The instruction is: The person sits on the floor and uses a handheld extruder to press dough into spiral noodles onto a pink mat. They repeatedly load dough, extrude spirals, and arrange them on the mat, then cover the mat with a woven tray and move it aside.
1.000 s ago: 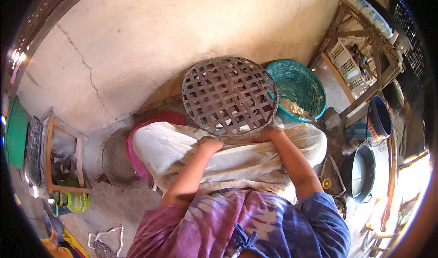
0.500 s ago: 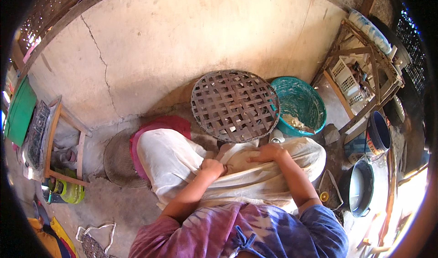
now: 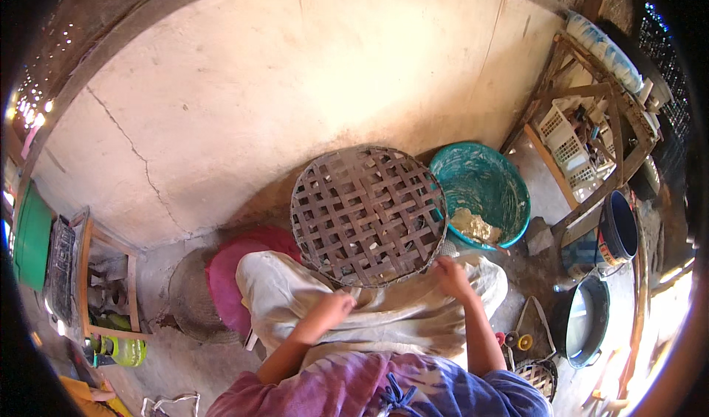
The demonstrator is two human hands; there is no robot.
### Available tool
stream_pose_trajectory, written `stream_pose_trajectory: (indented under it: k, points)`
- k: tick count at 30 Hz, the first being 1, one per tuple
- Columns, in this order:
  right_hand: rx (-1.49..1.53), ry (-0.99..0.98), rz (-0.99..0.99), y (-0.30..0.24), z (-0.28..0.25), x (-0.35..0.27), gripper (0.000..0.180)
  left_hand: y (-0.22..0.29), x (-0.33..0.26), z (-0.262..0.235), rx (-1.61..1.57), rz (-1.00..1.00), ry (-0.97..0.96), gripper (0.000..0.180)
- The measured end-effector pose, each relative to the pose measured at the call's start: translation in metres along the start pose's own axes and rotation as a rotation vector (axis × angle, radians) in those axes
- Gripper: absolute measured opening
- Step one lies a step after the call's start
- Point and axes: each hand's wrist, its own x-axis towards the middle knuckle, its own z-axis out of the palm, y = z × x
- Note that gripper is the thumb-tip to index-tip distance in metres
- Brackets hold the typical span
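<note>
Can't tell closure of left grip (image 3: 331, 315) or right grip (image 3: 450, 277) — see round brown woven-strip tray (image 3: 368, 218) just ahead, pale lumpy paste (image 3: 475, 226) remaining in teal plastic basin (image 3: 512, 192) beyond right.

Downward view from the head

The fisheye camera looked down from close above the shirt (image 3: 336, 384), facing ahead over the left hand (image 3: 331, 314) and right hand (image 3: 452, 277) to the wall (image 3: 244, 85) farther off, straight edges bowing toward the rim

One lattice tray (image 3: 369, 218) at mid-view; one teal basin (image 3: 502, 170) at three o'clock; two hands, left (image 3: 332, 315) at six, right (image 3: 453, 278) at four; one dark tub (image 3: 567, 317) beyond.
</note>
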Motion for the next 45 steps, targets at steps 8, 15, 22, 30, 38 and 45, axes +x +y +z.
stream_pose_trajectory:
  k: [8, 15, 22, 30, 38, 45]
  points:
    - [1.428, 0.034, 0.251, -0.035, 0.018, 0.036, 0.039, -0.116, 0.048, -0.060, -1.504, -0.439, 0.448, 0.024]
    - [1.337, 0.030, 0.326, -0.042, 0.020, 0.037, 0.032, -0.110, 0.082, -0.038, -1.929, -0.450, 0.284, 0.039]
    - [1.343, 0.019, 0.417, -0.042, 0.024, 0.028, 0.035, -0.092, 0.069, -0.021, -2.006, -0.485, 0.423, 0.036]
    - [1.130, 0.168, 0.439, -0.017, -0.022, 0.031, 0.053, -0.176, -0.008, -0.111, -0.875, -0.260, 0.917, 0.033]
    - [1.062, 0.320, 0.333, -0.008, -0.070, 0.035, 0.056, -0.225, -0.093, -0.016, 0.230, -0.960, 0.224, 0.037]
    - [0.912, 0.347, 0.171, -0.057, -0.100, 0.037, 0.061, -0.283, -0.156, -0.021, 0.006, -0.835, 0.122, 0.072]
